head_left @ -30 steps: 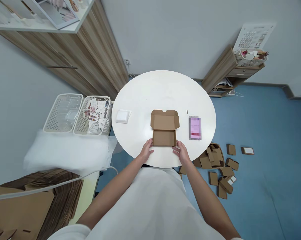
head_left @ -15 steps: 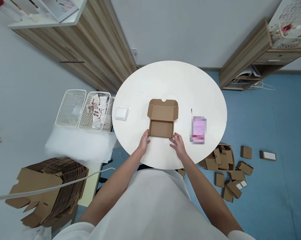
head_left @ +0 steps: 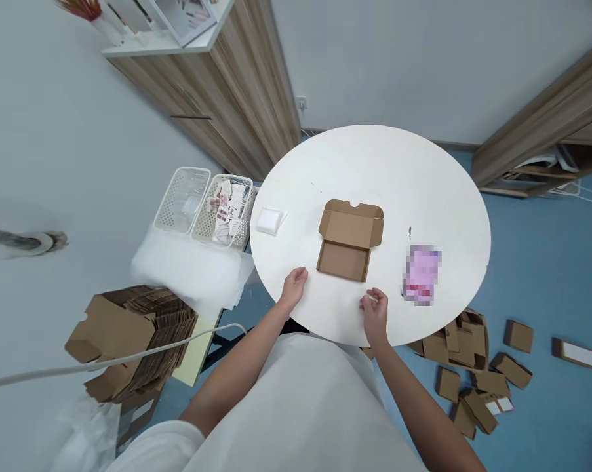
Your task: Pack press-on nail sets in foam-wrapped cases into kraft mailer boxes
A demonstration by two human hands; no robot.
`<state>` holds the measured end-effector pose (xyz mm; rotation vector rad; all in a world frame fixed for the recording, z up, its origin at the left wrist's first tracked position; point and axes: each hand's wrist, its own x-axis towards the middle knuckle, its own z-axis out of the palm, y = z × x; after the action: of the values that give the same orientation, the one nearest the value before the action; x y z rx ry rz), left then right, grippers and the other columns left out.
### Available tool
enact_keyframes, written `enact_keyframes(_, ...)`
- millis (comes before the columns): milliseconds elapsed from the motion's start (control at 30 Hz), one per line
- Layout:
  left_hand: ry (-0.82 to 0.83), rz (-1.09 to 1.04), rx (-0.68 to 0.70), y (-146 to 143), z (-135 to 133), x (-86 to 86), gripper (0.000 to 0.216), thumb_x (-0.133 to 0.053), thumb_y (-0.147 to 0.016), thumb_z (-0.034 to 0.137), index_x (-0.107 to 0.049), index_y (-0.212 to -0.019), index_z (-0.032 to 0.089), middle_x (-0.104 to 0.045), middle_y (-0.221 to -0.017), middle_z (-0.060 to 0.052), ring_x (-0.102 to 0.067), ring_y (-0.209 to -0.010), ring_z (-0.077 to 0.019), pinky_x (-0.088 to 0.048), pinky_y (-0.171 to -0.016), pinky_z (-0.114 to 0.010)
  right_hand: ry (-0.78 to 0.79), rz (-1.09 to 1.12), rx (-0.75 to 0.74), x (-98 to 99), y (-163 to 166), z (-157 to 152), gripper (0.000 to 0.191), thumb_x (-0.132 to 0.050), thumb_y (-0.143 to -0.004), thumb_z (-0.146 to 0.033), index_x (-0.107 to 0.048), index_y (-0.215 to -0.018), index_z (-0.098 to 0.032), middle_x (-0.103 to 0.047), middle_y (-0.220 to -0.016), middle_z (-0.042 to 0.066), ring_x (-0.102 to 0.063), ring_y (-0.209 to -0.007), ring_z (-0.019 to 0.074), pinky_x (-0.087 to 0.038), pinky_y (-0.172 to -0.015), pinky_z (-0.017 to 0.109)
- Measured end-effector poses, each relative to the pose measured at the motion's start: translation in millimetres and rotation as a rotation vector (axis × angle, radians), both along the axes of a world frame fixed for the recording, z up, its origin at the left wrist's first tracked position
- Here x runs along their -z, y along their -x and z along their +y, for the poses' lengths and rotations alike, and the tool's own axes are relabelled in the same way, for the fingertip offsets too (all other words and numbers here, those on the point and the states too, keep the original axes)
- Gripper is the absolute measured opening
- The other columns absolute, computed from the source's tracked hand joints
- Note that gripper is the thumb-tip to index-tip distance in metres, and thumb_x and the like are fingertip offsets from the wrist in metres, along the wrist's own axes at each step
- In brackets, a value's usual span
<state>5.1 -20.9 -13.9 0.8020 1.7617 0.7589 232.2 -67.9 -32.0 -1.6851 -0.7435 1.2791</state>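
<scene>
Box (head_left: 349,240), brown cardbd., stands open approx. mid-table, toward the wearer's side; the table (head_left: 374,157) is white & oval. Lid opens on the far side, its flaps spread; the tray shows nothing inside. L hand (head_left: 296,286) is just beside the near L corner, not touching, fingers together & loosely bent, nothing seen in grasp. R hand (head_left: 375,307) is just off the near R corner, fingers half-curled, likewise apparently empty. Risk: w/ neither hand steadying it, a knock from either cd. skew the box. If the lid were swung over carelessly, a splayed flap might catch outside the wall & crease.

Farther out: white packet (head_left: 269,221) at table's L, close to the rim; a stray sleeve or elbow cd. tip it off. Pink item (head_left: 422,274) at R, pixelated, so can't tell what; R forearm sweeping wide might shove it edgeward.

Off table, L: two white baskets (head_left: 204,229), one w/ cards; white wrap (head_left: 187,265) in front; then a stack (head_left: 175,334) of flat cardbd. Cable (head_left: 192,341) passes in front of the stack from here; if pulled, it might snag. Floor, R: small boxes (head_left: 518,335), some overlapping, a trip hazard for anyone stepping back unawares.
</scene>
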Motion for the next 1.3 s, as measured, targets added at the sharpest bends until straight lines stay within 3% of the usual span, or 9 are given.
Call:
enact_keyframes(100, -0.067, 0.172, -0.06, 31, 4, 2.5, 0.036, -0.055, -0.076, 0.038, -0.055, -0.104, 0.015, -0.059, -0.103, -0.011, -0.055, -0.095, -0.0192, -0.041, -0.087, -0.035, -0.067, -0.096, -0.171, -8.0, 13, -13, 0.033, -0.051, -0.075, -0.044, -0.05, -0.098, -0.02, -0.054, -0.079, 0.003, -0.051, -0.067, 0.014, -0.045, -0.067, 0.032)
enact_keyframes(167, -0.084, 0.264, -0.135, 55, 12, 3.9, 0.037, -0.056, -0.076, 0.037, -0.052, -0.107, 0.017, -0.056, -0.105, -0.01, -0.055, -0.092, -0.0179, -0.043, -0.085, -0.034, -0.105, -0.135, -0.312, -16.9, 30, -15, 0.029, -0.053, -0.074, -0.043, -0.053, -0.091, -0.02, -0.054, -0.073, 0.002, -0.051, -0.066, 0.0149, -0.045, -0.067, 0.032)
enact_keyframes(333, -0.083, 0.32, -0.26, 108, 50, 2.0, 0.053, -0.057, -0.075, 0.038, -0.038, -0.121, 0.019, -0.037, -0.127, -0.013, -0.052, -0.1, -0.0173, -0.043, -0.085, -0.029, -0.069, -0.171, -0.509, -37.6, 96, 8, 0.031, -0.054, -0.073, -0.041, -0.054, -0.096, -0.021, -0.06, -0.088, 0.005, -0.052, -0.068, 0.0151, -0.046, -0.065, 0.032)
enact_keyframes(500, -0.11, 0.349, -0.161, 149, 104, -2.5, 0.053, -0.055, -0.076, 0.036, -0.04, -0.122, 0.015, -0.039, -0.127, -0.015, -0.051, -0.104, -0.0203, -0.04, -0.09, -0.03, 0.061, -0.163, -0.522, -36.6, 167, 62, 0.044, -0.052, -0.073, -0.038, -0.046, -0.113, -0.022, -0.055, -0.108, 0.008, -0.055, -0.087, 0.0174, -0.046, -0.078, 0.035)
enact_keyframes(633, -0.039, 0.346, -0.036, 172, 136, 0.3, 0.049, -0.05, -0.079, 0.035, -0.042, -0.123, 0.012, -0.044, -0.125, -0.016, -0.053, -0.102, -0.0214, -0.038, -0.091, -0.032, 0.125, -0.277, -0.494, -26.8, 205, 111, 0.054, -0.051, -0.073, -0.038, -0.04, -0.123, -0.021, -0.035, -0.131, 0.011, -0.044, -0.111, 0.0224, -0.04, -0.091, 0.038)
enact_keyframes(700, -0.034, 0.355, 0.032, 177, 144, 3.6, 0.048, -0.047, -0.081, 0.034, -0.042, -0.123, 0.012, -0.046, -0.123, -0.015, -0.053, -0.102, -0.0212, -0.037, -0.093, -0.033, 0.145, -0.316, -0.444, -22.8, 219, 132, 0.058, -0.05, -0.073, -0.038, -0.036, -0.127, -0.019, -0.029, -0.135, 0.012, -0.041, -0.113, 0.0231, -0.038, -0.094, 0.038)
enact_keyframes(833, -0.115, 0.371, 0.137, 177, 150, 9.2, 0.045, -0.045, -0.082, 0.03, -0.042, -0.124, 0.013, -0.046, -0.121, -0.014, -0.051, -0.103, -0.0222, -0.033, -0.095, -0.035, 0.158, -0.269, -0.358, -17.9, 246, 165, 0.062, -0.048, -0.075, -0.04, -0.03, -0.131, -0.02, -0.031, -0.133, 0.011, -0.045, -0.109, 0.0218, -0.039, -0.093, 0.036)
enact_keyframes(1067, -0.246, 0.222, 0.21, 167, 150, 5.9, 0.04, -0.048, -0.076, 0.017, -0.05, -0.116, 0.015, -0.048, -0.116, -0.012, -0.042, -0.114, -0.0262, -0.03, -0.099, -0.037, 0.084, -0.194, -0.28, -11.8, 279, 187, 0.057, -0.047, -0.075, -0.03, -0.03, -0.128, -0.021, -0.038, -0.131, 0.007, -0.041, -0.116, 0.0207, -0.035, -0.097, 0.038)
enact_keyframes(1300, -0.199, 0.021, 0.236, 166, 143, 11.6, 0.042, -0.047, -0.075, 0.015, -0.05, -0.117, 0.017, -0.057, -0.108, -0.009, -0.053, -0.097, -0.0225, -0.041, -0.086, -0.036, 0.185, 0.028, -0.157, -15.4, 268, 193, 0.049, -0.052, -0.071, -0.028, -0.036, -0.117, -0.022, -0.053, -0.115, 0.009, -0.055, -0.096, 0.0191, -0.049, -0.073, 0.032)
